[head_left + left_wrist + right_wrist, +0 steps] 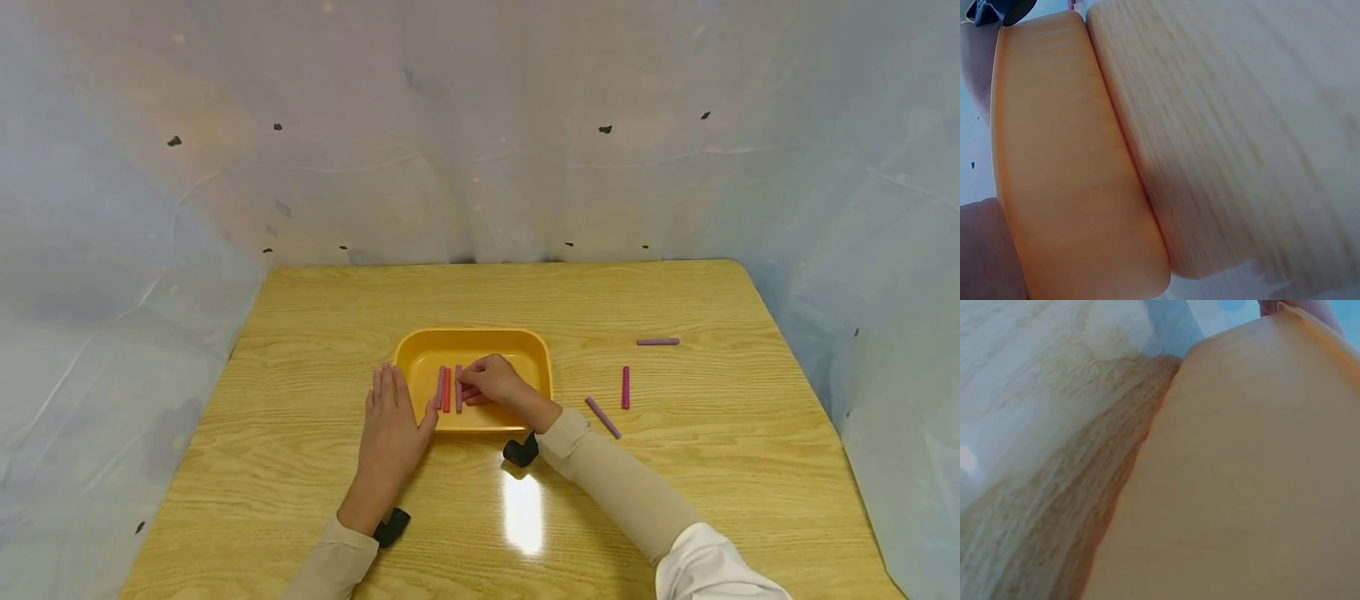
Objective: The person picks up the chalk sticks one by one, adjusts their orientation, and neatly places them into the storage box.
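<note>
A shallow yellow tray [480, 335] stands on the table, with short thin sticks lying side by side in its left half. A purple stick [440, 387] and a red stick [447, 390] lie close together there. Just right of them, my right hand [495, 382] reaches over the front right rim and pinches another purple stick [459, 404]. Its other fingers hide part of the tray floor. My left hand [393, 429] rests at the tray's left front corner, fingers straight and thumb over the rim. Both wrist views mostly show the tray's outer wall [1066, 156].
Right of the tray lie a slanted purple stick [603, 417], an upright-lying magenta stick [626, 387] and a crosswise purple stick [657, 342]. The wooden table [315, 333] is bordered by pale sheeting [480, 200] at the back and sides.
</note>
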`<state>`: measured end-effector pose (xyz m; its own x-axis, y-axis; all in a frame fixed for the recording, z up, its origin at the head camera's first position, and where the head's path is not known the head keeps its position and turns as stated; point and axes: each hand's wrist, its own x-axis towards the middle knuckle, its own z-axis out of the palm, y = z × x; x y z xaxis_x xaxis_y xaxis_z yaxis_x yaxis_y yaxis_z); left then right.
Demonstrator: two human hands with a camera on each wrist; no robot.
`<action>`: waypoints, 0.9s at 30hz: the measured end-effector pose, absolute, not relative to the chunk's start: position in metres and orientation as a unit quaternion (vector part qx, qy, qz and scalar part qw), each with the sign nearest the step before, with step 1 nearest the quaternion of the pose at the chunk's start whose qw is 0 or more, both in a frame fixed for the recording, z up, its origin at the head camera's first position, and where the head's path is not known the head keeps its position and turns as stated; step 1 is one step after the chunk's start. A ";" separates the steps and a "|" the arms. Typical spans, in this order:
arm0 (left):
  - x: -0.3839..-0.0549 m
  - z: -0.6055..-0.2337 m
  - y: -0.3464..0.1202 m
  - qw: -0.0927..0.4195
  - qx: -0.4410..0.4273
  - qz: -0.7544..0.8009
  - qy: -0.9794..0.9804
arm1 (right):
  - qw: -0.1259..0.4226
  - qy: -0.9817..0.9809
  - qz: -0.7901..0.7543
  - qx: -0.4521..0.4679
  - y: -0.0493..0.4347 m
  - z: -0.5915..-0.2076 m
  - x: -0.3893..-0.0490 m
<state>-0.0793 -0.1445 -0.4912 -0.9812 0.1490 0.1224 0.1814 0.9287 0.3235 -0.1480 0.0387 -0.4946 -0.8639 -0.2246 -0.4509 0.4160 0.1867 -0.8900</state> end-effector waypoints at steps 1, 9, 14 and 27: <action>-0.079 -0.491 -0.145 0.047 -0.084 -0.171 -0.981 | 0.251 0.729 -0.634 0.064 0.039 -0.495 -0.148; -0.079 -0.489 -0.144 0.040 -0.083 -0.171 -0.981 | 0.242 0.738 -0.627 0.065 0.037 -0.499 -0.149; -0.078 -0.488 -0.144 0.036 -0.081 -0.177 -0.980 | 0.243 0.738 -0.626 0.062 0.038 -0.500 -0.149; -0.080 -0.495 -0.146 0.052 -0.087 -0.177 -0.979 | 0.234 0.759 -0.605 0.064 0.036 -0.500 -0.150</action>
<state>-0.0800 -0.1463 -0.4947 -0.9796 0.1510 0.1329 0.1880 0.9221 0.3382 -0.1505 0.0360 -0.4997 -0.8827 -0.1855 -0.4318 0.3796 0.2604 -0.8878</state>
